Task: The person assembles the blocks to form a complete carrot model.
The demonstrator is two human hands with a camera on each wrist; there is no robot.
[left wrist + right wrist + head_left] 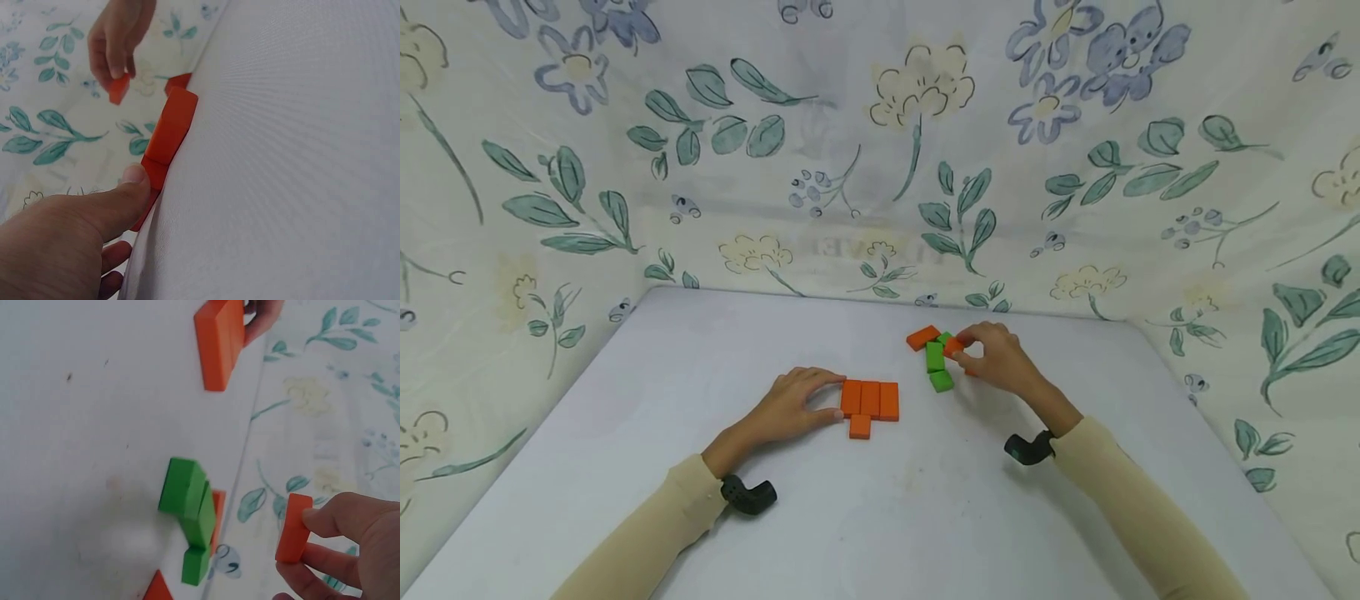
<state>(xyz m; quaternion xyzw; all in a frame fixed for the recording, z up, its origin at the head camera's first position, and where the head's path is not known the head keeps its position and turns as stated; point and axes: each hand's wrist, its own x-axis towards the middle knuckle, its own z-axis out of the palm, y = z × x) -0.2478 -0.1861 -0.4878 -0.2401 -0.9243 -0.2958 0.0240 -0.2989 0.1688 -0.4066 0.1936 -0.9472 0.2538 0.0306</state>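
Three orange blocks (869, 399) lie side by side in a flat row, with a smaller orange block (860, 426) just in front of them. My left hand (838, 397) rests against the row's left end, fingers fairly straight; in the left wrist view the thumb (128, 187) presses the orange row (170, 132). My right hand (962, 347) pinches a small orange block (292, 527) between thumb and fingers, lifted off the table above a cluster of green blocks (936, 358). Another orange block (922, 337) lies behind the green ones.
The white table (880, 517) is walled on three sides by a flower-printed cloth (880, 167). A separate green block (941, 381) sits at the cluster's near side. An orange corner (157, 589) pokes in at the bottom of the right wrist view.
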